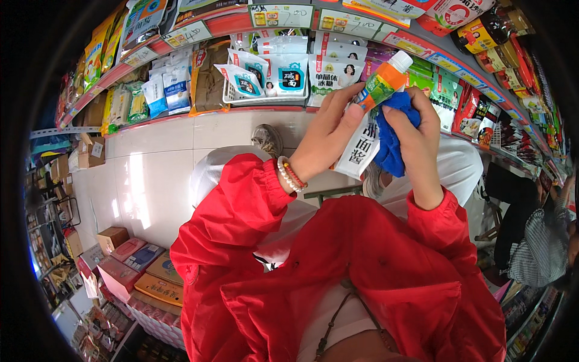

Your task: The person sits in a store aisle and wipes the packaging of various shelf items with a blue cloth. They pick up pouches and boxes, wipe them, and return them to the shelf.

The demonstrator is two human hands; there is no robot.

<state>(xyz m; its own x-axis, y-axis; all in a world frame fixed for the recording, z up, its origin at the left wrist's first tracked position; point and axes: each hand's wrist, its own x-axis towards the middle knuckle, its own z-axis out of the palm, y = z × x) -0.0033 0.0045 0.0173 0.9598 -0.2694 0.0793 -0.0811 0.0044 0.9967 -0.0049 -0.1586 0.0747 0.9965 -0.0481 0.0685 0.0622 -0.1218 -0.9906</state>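
My left hand (330,129) grips a squeeze bottle (384,81) with a white cap and an orange and green label; it tilts up to the right. A white sachet (360,147) with large black characters hangs below my fingers, partly hidden; whether it is a separate pack or the bottle's lower part, I cannot tell. In my right hand (418,135) a bunched blue cloth (393,135) is pinched against the right side of the bottle. Behind them, white packs of rock sugar (334,74) stand on the lower shelf.
A white plastic basket (267,98) holds several pouches. The shelf edge (217,28) with price tags curves overhead. Cardboard boxes (158,287) are stacked at lower left. Another person in a checked garment (538,249) is at far right. A green stool bar (334,192) shows between my legs.
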